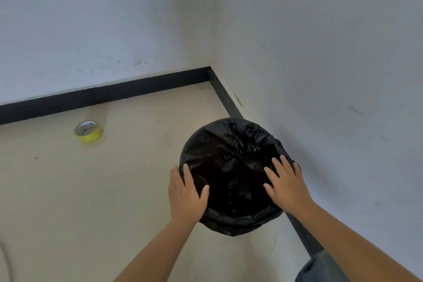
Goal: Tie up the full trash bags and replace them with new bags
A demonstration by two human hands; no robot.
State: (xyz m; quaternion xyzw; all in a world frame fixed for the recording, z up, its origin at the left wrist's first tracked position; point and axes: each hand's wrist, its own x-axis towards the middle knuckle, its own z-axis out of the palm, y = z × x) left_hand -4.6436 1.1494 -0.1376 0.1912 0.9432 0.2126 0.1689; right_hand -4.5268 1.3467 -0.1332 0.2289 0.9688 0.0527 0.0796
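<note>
Trash bag (pixel 233 174) on the floor (pixel 91 190), near the room corner, close against the right wall (pixel 332 64). Left hand (pixel 185 194) flat on its left side, right hand (pixel 287 184) flat on its right side. Tape roll (pixel 88 131) well apart to the left, near the back wall's baseboard (pixel 103 96).

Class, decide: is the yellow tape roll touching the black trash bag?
Apart. The head view shows bare floor between the tape roll and the black trash bag.
</note>
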